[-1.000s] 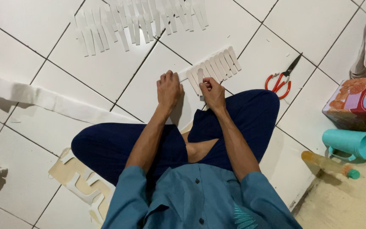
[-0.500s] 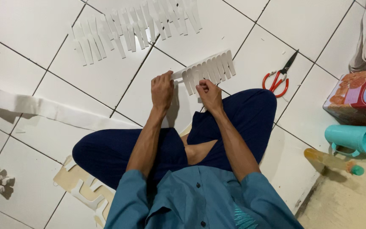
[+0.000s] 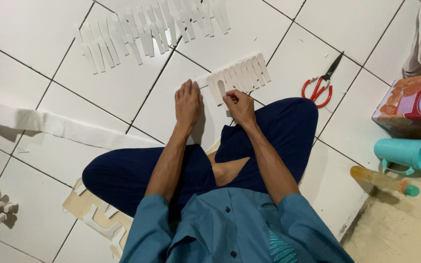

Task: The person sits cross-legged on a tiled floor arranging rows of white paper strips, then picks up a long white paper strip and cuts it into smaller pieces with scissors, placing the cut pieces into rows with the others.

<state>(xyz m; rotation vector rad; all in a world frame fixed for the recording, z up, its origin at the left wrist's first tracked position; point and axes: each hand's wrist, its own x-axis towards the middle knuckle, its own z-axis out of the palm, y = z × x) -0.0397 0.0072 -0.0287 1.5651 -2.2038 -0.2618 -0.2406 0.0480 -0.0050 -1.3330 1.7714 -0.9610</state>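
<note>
You sit on the tiled floor point(image 3: 35, 44). Your left hand point(image 3: 187, 103) lies flat and open, pressing the white paper comb strip point(image 3: 237, 78) down. Your right hand point(image 3: 240, 105) pinches one of its teeth. Red scissors point(image 3: 320, 85) lie just right of the strip.
</note>
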